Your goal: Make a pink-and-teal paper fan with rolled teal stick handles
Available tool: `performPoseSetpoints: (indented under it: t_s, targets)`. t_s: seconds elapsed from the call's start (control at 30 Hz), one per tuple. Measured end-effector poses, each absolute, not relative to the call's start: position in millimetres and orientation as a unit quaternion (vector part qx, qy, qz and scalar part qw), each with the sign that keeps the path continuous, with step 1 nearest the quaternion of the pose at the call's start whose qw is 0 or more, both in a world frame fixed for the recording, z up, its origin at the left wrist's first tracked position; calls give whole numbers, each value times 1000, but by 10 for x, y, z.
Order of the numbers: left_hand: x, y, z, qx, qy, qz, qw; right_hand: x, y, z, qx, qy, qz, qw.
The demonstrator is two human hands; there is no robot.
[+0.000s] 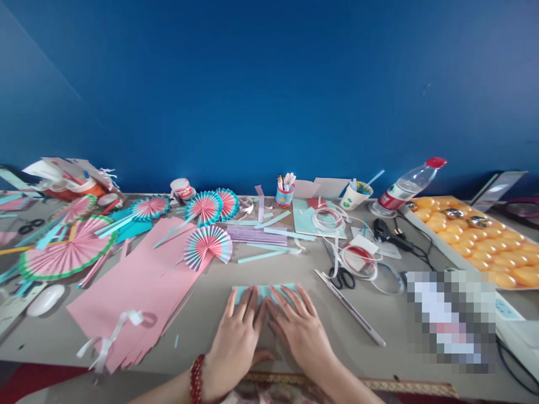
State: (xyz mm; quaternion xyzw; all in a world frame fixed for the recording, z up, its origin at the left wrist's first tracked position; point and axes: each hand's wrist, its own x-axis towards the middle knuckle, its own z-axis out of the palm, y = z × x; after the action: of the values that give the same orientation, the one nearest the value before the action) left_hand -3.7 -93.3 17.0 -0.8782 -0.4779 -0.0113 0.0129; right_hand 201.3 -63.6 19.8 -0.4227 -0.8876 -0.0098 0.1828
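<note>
Both hands lie side by side at the middle front of the table, on a light-blue strip of paper (264,292). My left hand (239,331), with a red bead bracelet (196,379) on its wrist, lies palm down with its fingers stretched out on the paper. My right hand (297,322) lies flat beside it, fingertips on the same paper. Most of the paper is hidden under the fingers. To the right of my right hand is a slim craft knife (351,308), with black-handled scissors (343,278) just behind it.
Pink paper sheets (138,280) and pleated paper fans (208,248) cover the left. Purple strips (256,234), coiled white tape (328,220), a pen holder (285,195) and a paper cup (356,196) stand or lie behind. At right are a tilted bottle (404,188) and an orange tray (467,230).
</note>
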Motion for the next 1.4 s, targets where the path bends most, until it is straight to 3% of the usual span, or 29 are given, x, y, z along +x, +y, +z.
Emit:
performPoseSetpoints:
  t_s: [0.27,0.7,1.4]
  targets:
    - [-164,-896,213,-891,-452,-25,8,2469,-682,110,-439,-888,-46,130]
    - [-749,-1095,244,-873,-477,-38,93,2585,-689,50,-445,-883,-67,134]
    - [-1032,-899,296,-917,-395,-27,46,2689,-710,90,-453,-878,-54,146]
